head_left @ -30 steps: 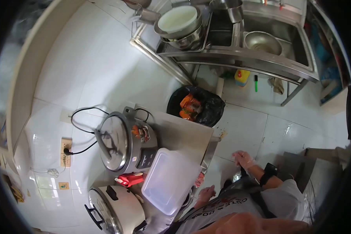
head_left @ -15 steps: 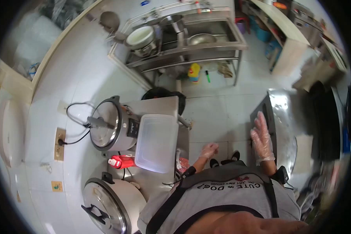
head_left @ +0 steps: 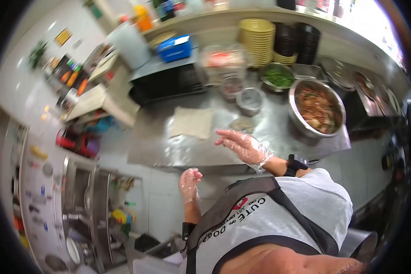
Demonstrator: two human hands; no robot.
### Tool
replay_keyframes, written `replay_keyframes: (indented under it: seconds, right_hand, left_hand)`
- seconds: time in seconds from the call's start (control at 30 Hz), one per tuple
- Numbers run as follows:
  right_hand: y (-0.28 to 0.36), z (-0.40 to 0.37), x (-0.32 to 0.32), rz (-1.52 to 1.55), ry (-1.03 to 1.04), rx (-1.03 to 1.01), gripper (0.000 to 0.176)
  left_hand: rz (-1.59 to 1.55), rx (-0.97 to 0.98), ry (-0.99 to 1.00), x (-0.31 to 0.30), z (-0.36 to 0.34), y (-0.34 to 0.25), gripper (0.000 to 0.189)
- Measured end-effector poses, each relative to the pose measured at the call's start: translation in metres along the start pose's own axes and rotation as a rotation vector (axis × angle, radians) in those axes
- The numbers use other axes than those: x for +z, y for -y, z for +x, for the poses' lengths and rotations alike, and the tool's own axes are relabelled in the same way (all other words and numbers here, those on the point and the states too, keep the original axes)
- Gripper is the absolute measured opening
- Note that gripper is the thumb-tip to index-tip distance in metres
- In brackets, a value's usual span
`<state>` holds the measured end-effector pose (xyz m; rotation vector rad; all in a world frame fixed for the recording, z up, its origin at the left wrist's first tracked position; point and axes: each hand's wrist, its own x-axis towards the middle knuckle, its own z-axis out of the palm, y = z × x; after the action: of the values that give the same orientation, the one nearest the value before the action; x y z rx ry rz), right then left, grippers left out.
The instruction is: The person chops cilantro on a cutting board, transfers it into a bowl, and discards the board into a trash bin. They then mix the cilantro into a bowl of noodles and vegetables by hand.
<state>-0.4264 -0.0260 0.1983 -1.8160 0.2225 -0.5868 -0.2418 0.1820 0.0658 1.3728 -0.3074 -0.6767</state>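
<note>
My right hand (head_left: 242, 145), in a clear plastic glove, reaches over the front edge of the steel counter (head_left: 155, 153). Its fingers are stretched out and hold nothing. Close beyond its fingertips lie a pale flat cloth (head_left: 192, 123) and a smaller greyish crumpled piece (head_left: 241, 124), neither plainly touched. My left hand (head_left: 189, 185), gloved too, hangs in front of the counter with loosely bent fingers and nothing visible in it. Toward the right end of the counter stands a large steel bowl (head_left: 293, 109) of reddish-brown mixed food. A round clear tub (head_left: 250, 101) sits behind the right hand.
At the back are a black microwave (head_left: 169, 86) with a blue box (head_left: 174, 48) on top, stacked yellow bowls (head_left: 256, 41), black containers (head_left: 308, 41) and a bowl of chopped greens (head_left: 278, 75). A steel sink (head_left: 80, 182) is at the left, near a red stool (head_left: 73, 144).
My view has turned right, from the rice cookers and sink to the steel counter with the food bowls. My right hand now reaches over the counter; my left is raised before me.
</note>
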Motion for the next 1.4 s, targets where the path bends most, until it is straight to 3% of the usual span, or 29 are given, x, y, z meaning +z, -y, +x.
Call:
replay_keyframes:
  seconds: [0.07, 0.2, 0.33, 0.4, 0.47, 0.6, 0.73, 0.8, 0.87, 0.97, 1.07, 1.2, 1.23, 1.37, 1.4]
  right_hand:
    - [-0.018, -0.029, -0.06, -0.073, -0.186, 0.046, 0.039]
    - [-0.039, -0.104, -0.19, -0.026, -0.565, 0.08, 0.052]
    - [-0.013, -0.165, -0.295, -0.096, -0.901, 0.067, 0.061]
    - [-0.005, -0.189, -0.326, -0.188, -0.947, 0.02, 0.066]
    - [0.037, -0.196, -0.36, -0.42, -1.144, -0.106, 0.065]
    - [0.115, -0.193, -0.357, -0.576, -1.393, -0.113, 0.059]
    - [0.096, -0.163, -0.37, -0.742, -1.344, -0.256, 0.059]
    - [0.068, -0.143, -0.364, -1.293, -1.189, -0.067, 0.063]
    - [0.027, -0.12, -0.358, -1.305, -1.194, 0.009, 0.071]
    - [-0.009, -0.104, -0.352, -1.208, -1.278, 0.103, 0.077]
    - [-0.029, -0.105, -0.354, -1.152, -1.32, 0.189, 0.075]
    - [-0.052, -0.115, -0.368, -1.075, -1.269, 0.14, 0.075]
    - [-0.055, -0.116, -0.371, -1.045, -1.275, 0.169, 0.076]
    - [-0.065, -0.127, -0.376, -0.942, -1.303, 0.255, 0.081]
    - [-0.067, -0.13, -0.378, -0.91, -1.332, 0.276, 0.082]
  left_hand:
    - [0.009, -0.043, 0.095, 0.06, 0.012, 0.008, 0.024]
    - [-0.014, -0.107, 0.262, 0.177, 0.025, 0.021, 0.027]
    - [0.059, -0.189, 0.409, 0.258, 0.027, 0.007, 0.028]
    - [0.125, -0.161, 0.491, 0.287, 0.026, -0.003, 0.029]
    - [0.093, -0.14, 0.564, 0.318, 0.036, -0.026, 0.029]
    - [-0.069, -0.02, 0.745, 0.371, 0.053, -0.07, 0.029]
    - [0.018, 0.081, 1.017, 0.426, 0.062, -0.077, 0.025]
    - [0.107, 0.296, 1.324, 0.459, 0.05, -0.06, 0.024]
    - [0.187, 0.481, 1.391, 0.479, 0.017, -0.048, 0.03]
    - [0.364, 0.811, 1.334, 0.494, -0.009, -0.041, 0.046]
    - [0.462, 0.958, 1.251, 0.502, -0.015, -0.037, 0.05]
    - [0.586, 0.935, 1.181, 0.524, -0.013, -0.021, 0.026]
    - [0.525, 1.017, 1.137, 0.531, -0.014, -0.017, 0.018]
    - [0.576, 0.957, 1.199, 0.549, -0.022, -0.006, 0.02]
    - [0.609, 0.86, 1.224, 0.557, -0.027, -0.003, 0.021]
